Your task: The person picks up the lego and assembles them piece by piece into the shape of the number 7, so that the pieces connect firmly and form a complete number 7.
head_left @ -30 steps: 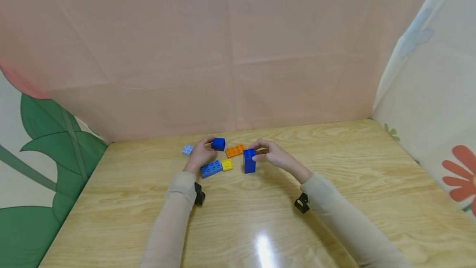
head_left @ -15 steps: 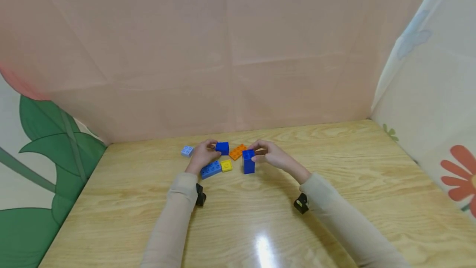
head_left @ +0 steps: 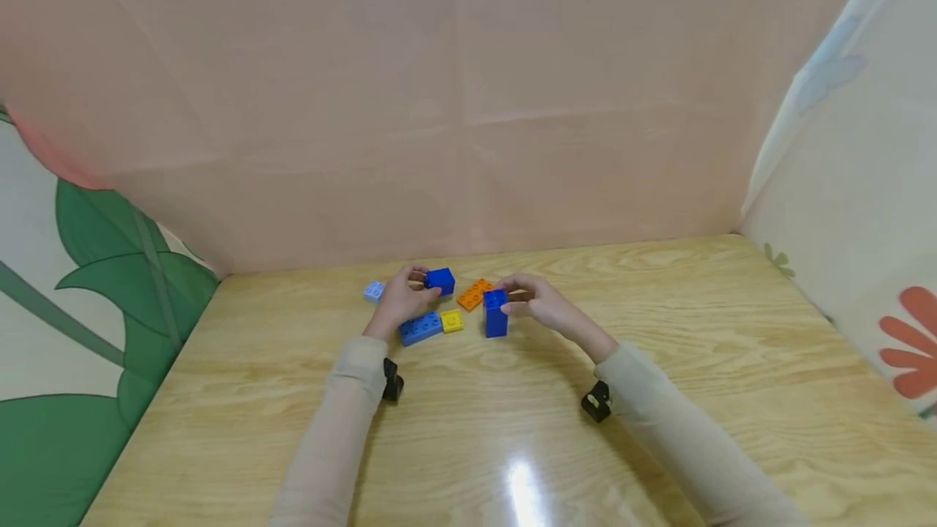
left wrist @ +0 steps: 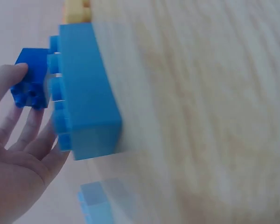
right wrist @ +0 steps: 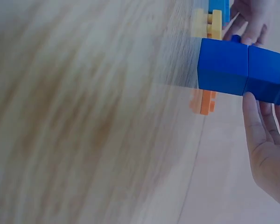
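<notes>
My left hand (head_left: 405, 301) pinches a small dark blue brick (head_left: 441, 280) just above the table; the left wrist view shows the same small dark blue brick (left wrist: 31, 78) at my fingertips. My right hand (head_left: 540, 305) holds the top of a tower of two dark blue bricks (head_left: 495, 313) that stands on the wooden table (head_left: 512, 413); the tower of two dark blue bricks (right wrist: 242, 73) fills the top right of the right wrist view. The held brick is a little to the left of the tower, apart from it.
A long mid-blue brick (head_left: 420, 328), a yellow brick (head_left: 451, 320) and an orange brick (head_left: 474, 293) lie between my hands. A pale blue brick (head_left: 374, 290) lies left of my left hand. Pink and patterned cloth walls enclose the table.
My left hand has carried the small dark blue brick to the right, toward the tower. My right hand has stayed on the tower.
</notes>
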The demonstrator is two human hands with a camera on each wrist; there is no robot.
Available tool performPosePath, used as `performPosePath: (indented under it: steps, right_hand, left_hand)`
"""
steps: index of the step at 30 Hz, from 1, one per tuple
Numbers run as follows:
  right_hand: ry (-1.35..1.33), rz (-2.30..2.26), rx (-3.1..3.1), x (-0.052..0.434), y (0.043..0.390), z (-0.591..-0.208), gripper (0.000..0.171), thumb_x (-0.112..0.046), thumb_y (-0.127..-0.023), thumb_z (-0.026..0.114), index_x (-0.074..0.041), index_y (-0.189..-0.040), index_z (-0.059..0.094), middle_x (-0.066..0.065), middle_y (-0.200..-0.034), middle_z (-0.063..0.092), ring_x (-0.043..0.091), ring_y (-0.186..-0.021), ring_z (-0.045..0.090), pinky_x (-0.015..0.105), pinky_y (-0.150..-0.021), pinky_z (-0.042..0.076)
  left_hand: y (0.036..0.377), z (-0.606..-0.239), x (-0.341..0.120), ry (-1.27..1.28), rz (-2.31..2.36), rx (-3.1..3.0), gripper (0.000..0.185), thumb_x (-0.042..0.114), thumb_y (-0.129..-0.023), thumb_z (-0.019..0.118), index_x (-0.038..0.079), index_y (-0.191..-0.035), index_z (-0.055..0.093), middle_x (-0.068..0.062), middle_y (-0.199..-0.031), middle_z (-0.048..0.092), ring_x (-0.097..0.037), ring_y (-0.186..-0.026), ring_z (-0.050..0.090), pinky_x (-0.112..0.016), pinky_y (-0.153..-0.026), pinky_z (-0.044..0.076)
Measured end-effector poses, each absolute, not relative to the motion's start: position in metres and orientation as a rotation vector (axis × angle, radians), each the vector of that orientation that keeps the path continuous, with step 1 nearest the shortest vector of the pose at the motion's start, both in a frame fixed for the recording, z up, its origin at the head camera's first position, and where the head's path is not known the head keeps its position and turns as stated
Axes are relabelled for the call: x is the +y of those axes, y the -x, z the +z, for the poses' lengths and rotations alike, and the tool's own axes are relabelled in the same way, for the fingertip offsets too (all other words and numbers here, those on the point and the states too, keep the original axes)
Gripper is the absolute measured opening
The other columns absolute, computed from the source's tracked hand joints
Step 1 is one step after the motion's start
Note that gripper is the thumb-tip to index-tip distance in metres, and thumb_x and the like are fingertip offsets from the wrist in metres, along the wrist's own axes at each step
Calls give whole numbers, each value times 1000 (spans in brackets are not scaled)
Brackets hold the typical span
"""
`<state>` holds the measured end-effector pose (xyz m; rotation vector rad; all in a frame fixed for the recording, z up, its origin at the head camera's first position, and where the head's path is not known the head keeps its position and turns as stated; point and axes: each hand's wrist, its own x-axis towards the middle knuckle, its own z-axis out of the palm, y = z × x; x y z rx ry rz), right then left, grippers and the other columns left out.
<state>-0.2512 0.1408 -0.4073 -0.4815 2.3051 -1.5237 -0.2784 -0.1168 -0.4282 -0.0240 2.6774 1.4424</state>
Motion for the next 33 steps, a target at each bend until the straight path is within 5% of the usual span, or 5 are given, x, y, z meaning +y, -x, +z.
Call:
performPosePath:
  steps: [16, 33]
  right_hand:
    - [508, -1535, 2291, 142, 250, -405, 45, -9, -95, 55, 5, -136, 44, 26, -141, 44, 44, -131, 44, 50, -107, 43]
    - [600, -1516, 2325, 149, 252, -401, 53, -18, -94, 61, 3, -139, 42, 25, -144, 43, 41, -134, 42, 50, -106, 44]
  left_hand:
    - [261, -389, -110, -131, 1706, 2578, 49, 30, -92, 64, 18, -137, 50, -10, -135, 50, -30, -124, 52, -44, -98, 51]
    - [242, -373, -80, -250, 1785, 2486, 43, 30, -88, 69, 17, -127, 57, -7, -128, 57, -26, -120, 54, -42, -103, 47]
